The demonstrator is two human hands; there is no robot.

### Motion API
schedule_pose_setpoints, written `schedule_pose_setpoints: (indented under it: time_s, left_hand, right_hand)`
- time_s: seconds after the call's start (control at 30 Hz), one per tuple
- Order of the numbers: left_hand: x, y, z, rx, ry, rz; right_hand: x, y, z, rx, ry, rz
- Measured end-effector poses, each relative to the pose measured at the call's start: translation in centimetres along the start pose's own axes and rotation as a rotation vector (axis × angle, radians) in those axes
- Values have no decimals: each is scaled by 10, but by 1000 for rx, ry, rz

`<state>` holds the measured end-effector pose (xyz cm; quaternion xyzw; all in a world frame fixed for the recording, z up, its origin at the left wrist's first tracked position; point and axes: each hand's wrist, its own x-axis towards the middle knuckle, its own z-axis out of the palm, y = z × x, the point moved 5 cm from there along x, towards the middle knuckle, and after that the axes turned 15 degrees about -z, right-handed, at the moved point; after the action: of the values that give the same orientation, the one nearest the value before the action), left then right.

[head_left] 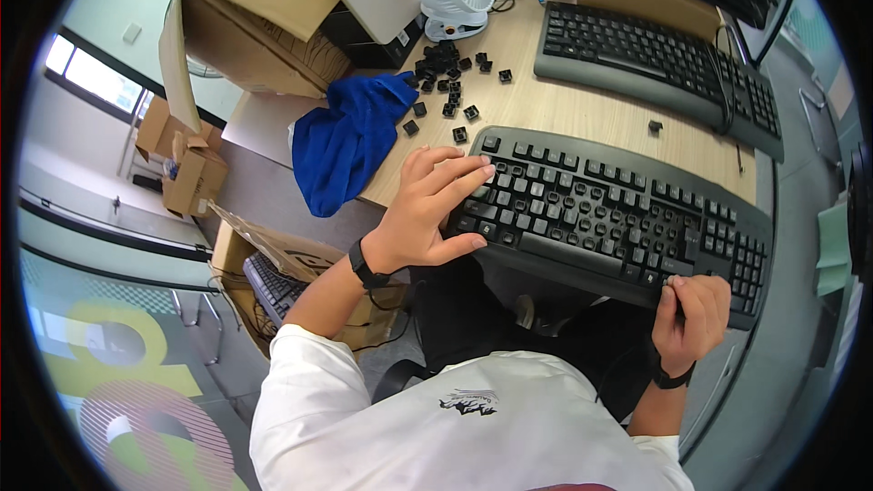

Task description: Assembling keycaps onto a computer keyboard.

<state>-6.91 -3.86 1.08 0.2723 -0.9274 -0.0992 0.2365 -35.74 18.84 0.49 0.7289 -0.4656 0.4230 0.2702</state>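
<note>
keyboard (609,218): laid on table (564,105), overhanging its near edge
left hand (432,209): fingers spread flat over keys at keyboard's 9 o'clock end
right hand (696,309): fingers curled shut on 4 o'clock corner
loose keycaps (446,82): scattered at 11 o'clock, beside blue cloth (350,141)
open room: bare table strip at 12 o'clock, before second keyboard (655,59)

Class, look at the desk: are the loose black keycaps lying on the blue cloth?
No: the loose keycaps lie scattered on the bare wooden desk, just right of the blue cloth.

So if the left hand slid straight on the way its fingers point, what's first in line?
Likely more keys: the left hand already rests on the near keyboard, fingers pointing right along its upper key rows.
</note>
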Motion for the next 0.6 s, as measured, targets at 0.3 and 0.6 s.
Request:
schedule_pose_setpoints:
  time_s: [0.3,0.6]
  left_hand:
    - [25,-16,-31,-24,-76,-93]
    - [78,-78,-22,131,-40,-278]
  right_hand:
    - [0,0,-1,-70,-27,33]
    - [1,3,0,-98,-36,47]
